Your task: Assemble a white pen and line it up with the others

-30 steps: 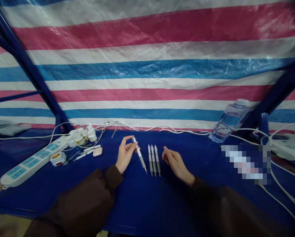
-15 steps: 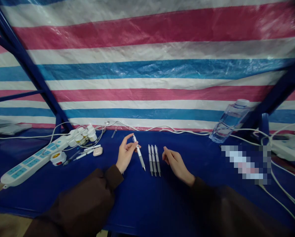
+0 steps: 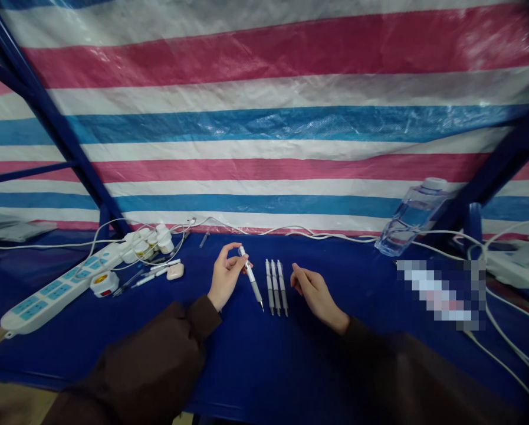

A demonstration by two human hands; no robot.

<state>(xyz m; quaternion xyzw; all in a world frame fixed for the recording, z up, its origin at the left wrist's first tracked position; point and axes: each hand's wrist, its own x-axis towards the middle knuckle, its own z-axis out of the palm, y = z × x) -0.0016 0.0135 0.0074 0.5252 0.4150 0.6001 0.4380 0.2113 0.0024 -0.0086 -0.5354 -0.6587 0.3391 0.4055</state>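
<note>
My left hand (image 3: 226,273) is closed round a white click pen (image 3: 251,276) with a grey grip, index finger on its top end. The pen slants down to the right, and its thin point shows at the lower end. Just right of it, three similar pens (image 3: 275,287) lie side by side on the blue tabletop (image 3: 255,366), their grey ends towards me. Beyond them, my right hand (image 3: 316,295) rests loosely curled near the rightmost pen, apart from it. Nothing shows in its fingers.
On the left lie a white power strip (image 3: 61,290) with plugs, more loose pens (image 3: 151,274) and a small pale pink case (image 3: 175,271). At the back right a clear water bottle (image 3: 412,218) leans. White cables (image 3: 344,237) run along the back edge beneath a striped sheet (image 3: 264,127).
The left index finger has pressed down on the pen's top, and the thin point now sticks out further. The pen has shifted slightly down and right. The right hand has stayed put.
</note>
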